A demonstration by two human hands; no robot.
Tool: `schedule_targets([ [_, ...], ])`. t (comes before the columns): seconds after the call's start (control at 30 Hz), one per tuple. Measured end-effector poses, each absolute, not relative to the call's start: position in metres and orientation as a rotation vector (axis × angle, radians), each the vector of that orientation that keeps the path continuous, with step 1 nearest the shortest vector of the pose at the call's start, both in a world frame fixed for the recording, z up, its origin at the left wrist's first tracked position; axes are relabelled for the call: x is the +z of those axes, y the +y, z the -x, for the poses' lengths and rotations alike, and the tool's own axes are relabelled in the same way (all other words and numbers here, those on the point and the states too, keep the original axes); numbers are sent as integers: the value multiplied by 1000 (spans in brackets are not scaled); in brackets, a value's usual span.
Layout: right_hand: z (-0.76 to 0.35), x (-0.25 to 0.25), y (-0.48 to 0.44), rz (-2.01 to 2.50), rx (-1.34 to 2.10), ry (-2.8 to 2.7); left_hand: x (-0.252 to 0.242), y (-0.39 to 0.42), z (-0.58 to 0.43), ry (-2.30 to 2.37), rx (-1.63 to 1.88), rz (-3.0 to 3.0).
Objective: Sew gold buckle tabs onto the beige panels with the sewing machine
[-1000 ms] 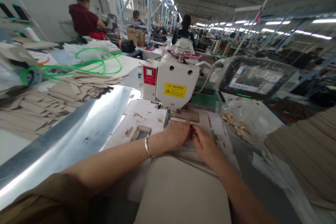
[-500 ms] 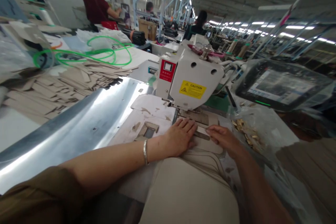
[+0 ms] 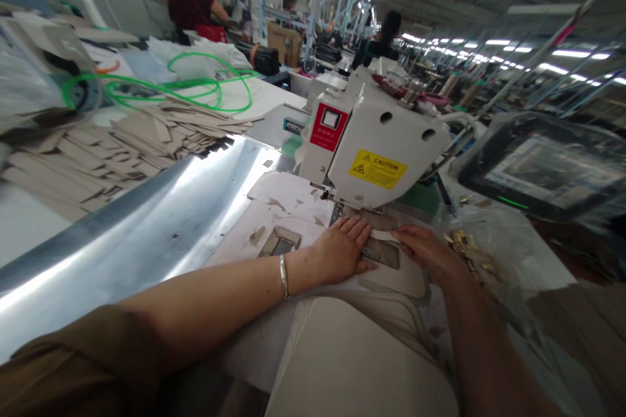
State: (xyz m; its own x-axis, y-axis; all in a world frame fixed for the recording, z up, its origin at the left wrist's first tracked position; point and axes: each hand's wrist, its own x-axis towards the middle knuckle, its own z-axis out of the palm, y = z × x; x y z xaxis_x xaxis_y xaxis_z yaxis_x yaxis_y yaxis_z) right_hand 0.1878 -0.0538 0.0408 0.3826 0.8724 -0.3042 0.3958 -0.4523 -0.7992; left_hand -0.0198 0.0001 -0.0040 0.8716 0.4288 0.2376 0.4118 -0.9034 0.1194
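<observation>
The left hand (image 3: 340, 251) is lying palm down and open, fingers together, pressing on a beige panel (image 3: 396, 280) just in front of the sewing machine (image 3: 372, 146). The right hand (image 3: 425, 249) is reaching in from the other side, also open and holding nothing, with its fingers slightly curled beside a slotted template (image 3: 380, 253). A stack of cut pieces (image 3: 112, 169) is lying well off to the left.

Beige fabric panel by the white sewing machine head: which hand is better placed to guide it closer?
Probably the left hand: it lies flat beside the beige fabric panel, fingertips closest to the white sewing machine head. The right hand rests further out on the panel's side edge.
</observation>
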Motion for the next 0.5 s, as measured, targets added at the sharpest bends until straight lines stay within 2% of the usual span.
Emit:
schedule_targets([
  [0.33, -199, 30, -49, 2017, 1000, -1165, 5, -8, 21, 691, 365, -2950],
  [0.5, -195, 39, -45, 2158, 896, -1085, 5, -8, 19, 711, 347, -2940],
])
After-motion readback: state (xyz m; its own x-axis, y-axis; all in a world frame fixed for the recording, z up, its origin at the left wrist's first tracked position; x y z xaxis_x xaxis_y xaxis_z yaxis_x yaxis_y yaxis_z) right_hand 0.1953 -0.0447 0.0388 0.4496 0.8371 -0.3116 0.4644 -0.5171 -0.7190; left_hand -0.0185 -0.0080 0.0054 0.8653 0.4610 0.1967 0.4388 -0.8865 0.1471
